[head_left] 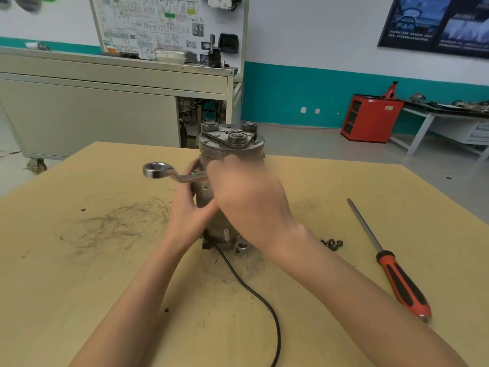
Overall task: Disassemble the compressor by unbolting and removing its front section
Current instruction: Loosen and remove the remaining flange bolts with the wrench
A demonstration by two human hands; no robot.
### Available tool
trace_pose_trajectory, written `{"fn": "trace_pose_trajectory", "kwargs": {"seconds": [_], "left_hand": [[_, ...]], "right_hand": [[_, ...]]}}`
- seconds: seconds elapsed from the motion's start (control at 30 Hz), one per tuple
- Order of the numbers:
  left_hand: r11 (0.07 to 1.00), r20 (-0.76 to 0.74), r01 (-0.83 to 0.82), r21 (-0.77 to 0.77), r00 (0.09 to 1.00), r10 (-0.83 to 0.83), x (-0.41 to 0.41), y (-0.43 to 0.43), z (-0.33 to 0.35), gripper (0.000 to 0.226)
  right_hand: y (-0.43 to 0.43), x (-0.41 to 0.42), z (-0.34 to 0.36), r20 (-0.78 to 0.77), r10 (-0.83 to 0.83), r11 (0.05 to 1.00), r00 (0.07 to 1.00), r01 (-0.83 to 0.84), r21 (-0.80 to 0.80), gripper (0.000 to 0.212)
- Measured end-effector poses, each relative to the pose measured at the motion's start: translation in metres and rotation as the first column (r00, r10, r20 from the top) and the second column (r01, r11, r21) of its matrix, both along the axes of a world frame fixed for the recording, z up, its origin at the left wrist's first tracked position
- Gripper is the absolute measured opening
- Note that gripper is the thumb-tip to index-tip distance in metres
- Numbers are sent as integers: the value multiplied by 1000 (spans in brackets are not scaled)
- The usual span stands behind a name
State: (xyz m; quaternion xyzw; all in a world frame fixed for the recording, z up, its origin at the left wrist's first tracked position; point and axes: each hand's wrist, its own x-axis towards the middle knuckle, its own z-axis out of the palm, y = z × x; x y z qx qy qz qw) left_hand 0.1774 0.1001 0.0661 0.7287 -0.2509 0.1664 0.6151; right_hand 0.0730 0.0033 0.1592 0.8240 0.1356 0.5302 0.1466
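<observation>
The table carried the job. The compressor stood on end near the middle of its far edge.

Your left hand was curled round the left side of the body, bracing it. Your right hand, blurred, had its fingers closed on the shank of the wrench. The wrench's ring end hung free in the air to the left, on no bolt head. Its other end was hidden behind your hand, so I could not tell whether it was seated.

I judged you were between bolts. The step called for seating the ring fully over the next head before pulling. It also wanted the left hand clamped firmly so the body could not tip or turn, and a level pull.

The screwdriver lay near the right edge, well apart from the compressor. A cable ran from the base to the near edge. Some bolts lay loose just right of the base, in no tray. 1 red cabinet stood across the room, its shelves too dim to read.
</observation>
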Motion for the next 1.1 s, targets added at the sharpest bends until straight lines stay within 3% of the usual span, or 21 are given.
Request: {"fn": "trace_pose_trajectory", "kwargs": {"seconds": [0.07,0.1,0.13,0.17,0.2,0.23,0.27,0.3,0.33,0.4,0.5,0.63,0.8,0.87,0.97,1.03,1.1], "left_hand": [[1000,-26,3,-27,1000,-4,-3,0,0,77],[999,-35,7,-35,999,-8,-4,1,-1,80],[999,-42,15,-45,999,-17,-4,1,-2,81],[999,-50,21,-50,998,-24,-4,3,-2,82],[999,-55,22,-48,998,-25,-4,4,-2,82],[999,-58,25,-46,998,-27,-4,4,-2,82],[999,-59,29,-44,998,-31,-4,5,-1,81],[998,-58,35,-43,998,-37,-5,4,0,81],[998,-57,40,-43,997,-42,-6,4,0,80],[998,-57,44,-47,997,-47,-7,4,1,80],[998,-61,42,-42,997,-45,-7,4,2,82],[998,-61,45,-41,997,-47,-7,4,2,82],[999,-62,36,-36,997,-38,-9,4,4,81],[999,-65,35,-37,997,-38,-9,4,4,81],[999,-63,37,-29,997,-39,-10,4,4,81],[999,-61,38,-24,997,-40,-10,4,4,80],[999,-65,37,-18,997,-38,-10,4,4,81]], "right_hand": [[-22,1,-9,35,218,975,975,-219,38,16],[-36,-1,-16,23,364,921,931,-364,139,18],[-50,-2,-23,9,521,804,853,-495,329,20],[-61,-4,-27,40,662,594,748,-557,581,19],[-69,-3,-27,124,760,299,638,-514,804,19],[-76,2,-27,241,801,-7,548,-394,919,20],[-81,10,-24,345,793,-248,503,-252,935,22],[-87,20,-21,409,771,-401,488,-127,907,26],[-91,31,-17,440,762,-490,476,-21,872,28],[-99,50,-10,438,789,-540,431,146,829,30],[-107,64,-2,347,854,-456,388,235,859,31],[-113,56,9,213,891,-282,401,123,951,31],[-98,29,25,-11,704,175,710,-158,972,23],[-83,18,33,-72,632,402,772,-247,882,17],[-61,7,40,-155,479,735,864,-298,609,22],[-50,3,41,-188,375,868,908,-272,414,27],[-42,0,40,-205,303,933,931,-245,265,26]]}}
